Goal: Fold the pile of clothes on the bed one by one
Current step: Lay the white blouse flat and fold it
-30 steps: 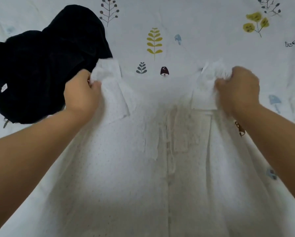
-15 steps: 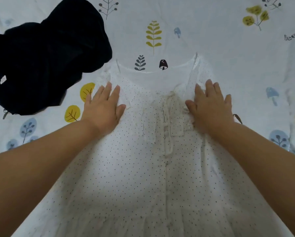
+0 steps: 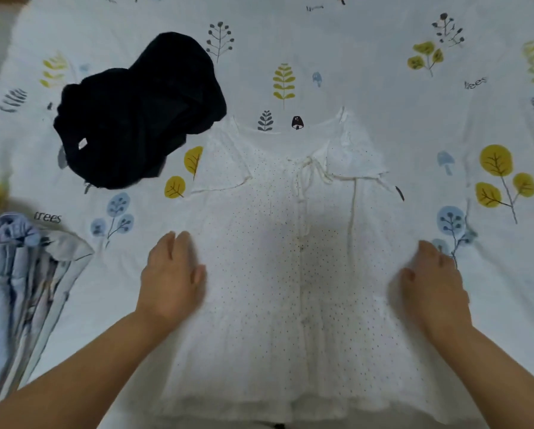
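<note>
A white dotted blouse point(image 3: 293, 243) lies spread flat, front up, on the leaf-printed bedsheet point(image 3: 383, 72), its neckline at the far end and its hem at the near edge of view. The short sleeves are spread out to each side and the tie cord at the chest hangs loose. No fold has been made in it yet; it looks laid out and smoothed, ready for the first fold.

The left hand point(image 3: 169, 280) rests flat on the blouse's left side edge, fingers straight and relaxed, gripping nothing. The right hand point(image 3: 434, 286) lies on the right side edge in much the same way; its fingertips are blurred, so whether they have begun to pinch the cloth is hard to say, though they appear to be simply pressing.

Much is left. A crumpled black garment point(image 3: 135, 119) sits unfolded at the far left, just touching or nearly touching the blouse's left shoulder. At the near left edge lies a blue and grey patterned garment point(image 3: 21, 289), bunched lengthwise; it seems loosely gathered rather than neatly folded. So, by my judgement, this blouse is only at its start, and at least the black piece waits after it.
</note>
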Demonstrator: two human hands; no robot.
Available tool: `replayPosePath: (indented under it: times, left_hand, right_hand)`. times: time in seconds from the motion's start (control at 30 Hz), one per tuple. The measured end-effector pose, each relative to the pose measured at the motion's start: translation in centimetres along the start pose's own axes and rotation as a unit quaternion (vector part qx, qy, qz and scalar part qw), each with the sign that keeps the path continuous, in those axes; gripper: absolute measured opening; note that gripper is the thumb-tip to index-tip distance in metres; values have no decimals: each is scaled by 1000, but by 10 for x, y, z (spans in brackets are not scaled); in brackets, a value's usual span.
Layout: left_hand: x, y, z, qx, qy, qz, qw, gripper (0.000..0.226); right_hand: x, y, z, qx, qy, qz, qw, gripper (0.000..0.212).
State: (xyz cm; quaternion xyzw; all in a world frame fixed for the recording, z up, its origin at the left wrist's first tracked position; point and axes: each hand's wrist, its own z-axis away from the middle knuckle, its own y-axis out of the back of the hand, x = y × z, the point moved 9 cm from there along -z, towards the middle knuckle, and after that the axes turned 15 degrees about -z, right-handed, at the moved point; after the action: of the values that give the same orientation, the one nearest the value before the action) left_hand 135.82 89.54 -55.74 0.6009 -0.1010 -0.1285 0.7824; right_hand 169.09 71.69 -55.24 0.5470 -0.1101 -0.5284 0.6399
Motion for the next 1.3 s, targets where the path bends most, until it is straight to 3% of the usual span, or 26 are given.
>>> replayPosePath:
  times: [0.17,0.3,0.4,0.5,0.57,0.67,0.73,0.8,0.9,0.93,0.97,1.03,1.1,1.13,1.2,1.3]
  left_hand:
    - [-43,-7,30,-15,152,72,986,62]
    - [-69,-23,44,-123,208,68,968,61]
    - [-68,-22,54,-152,185,99,966,28]
    - [-57,-5,59,-115,151,114,975,25]
    - [-40,15,62,-67,112,90,987,20]
    - [3,35,72,-41,27,18,999,39]
    - [37,36,79,-72,-39,36,996,47]
    - [66,26,84,-147,-99,123,976,43]
    - [84,13,90,-272,-98,323,901,23]
    - [81,11,87,-269,-89,354,891,20]
    - [73,11,81,-239,-79,351,902,23]
    - [48,19,68,-121,-76,249,958,31]
    - [32,29,66,-12,-122,107,987,46]
    - [29,26,69,9,-166,51,985,57]
    - [26,12,78,11,-263,-65,963,83]
    - [26,-4,91,21,-358,-203,911,107]
  right_hand:
    - [30,15,13,35,-86,-44,995,44]
    - [44,16,16,-17,-118,-41,992,19]
    - [41,11,17,-79,-85,-56,992,31]
    - [29,21,21,-62,-55,-80,993,26]
    - [7,34,30,-12,5,-47,999,8]
    - [-34,36,54,-2,108,-15,994,7]
    - [-56,23,69,-58,150,-26,987,13]
    - [-68,4,81,-149,158,-55,975,22]
    - [-64,-29,95,-334,62,-199,919,20]
    - [-60,-33,97,-366,23,-245,897,18]
    - [-55,-33,93,-362,9,-276,890,20]
    - [-38,-24,79,-284,39,-277,917,33]
    - [-28,-9,74,-190,153,-142,959,54]
    - [-28,-7,78,-160,227,-20,960,71]
    - [-23,-16,91,-144,353,146,913,109]
    - [-7,-31,99,-147,434,239,856,118]
